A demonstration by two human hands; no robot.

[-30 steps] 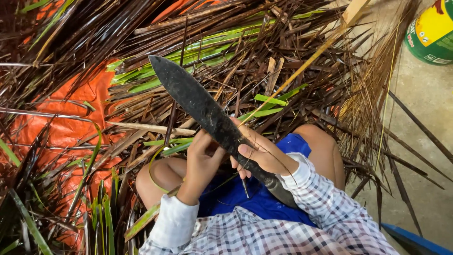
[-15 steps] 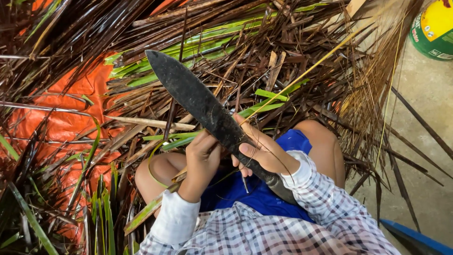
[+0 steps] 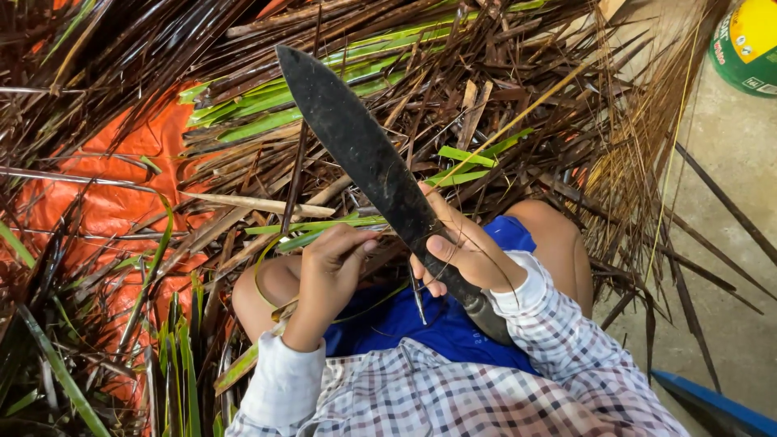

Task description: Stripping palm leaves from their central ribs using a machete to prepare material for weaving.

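My right hand (image 3: 463, 252) grips a big dark knife (image 3: 356, 146) near where blade meets handle, the blade pointing up and to the left over the pile. A thin yellow leaf rib (image 3: 518, 120) runs from that hand up to the right. My left hand (image 3: 332, 263) is curled around a green leaf strip (image 3: 267, 279) that loops down past my knee. Both hands sit over my lap, above blue shorts (image 3: 421, 328). The left hand is a little apart from the blade.
A heap of dark dried palm leaves and green strips (image 3: 340, 97) lies on an orange tarp (image 3: 121, 210). A green and yellow can (image 3: 749, 44) stands top right on the concrete floor (image 3: 728, 202). A blue edge (image 3: 712, 409) shows bottom right.
The knife has swung more upright and risen, its tip higher and further right. My left hand has slid down away from the blade, closing on the green strip.
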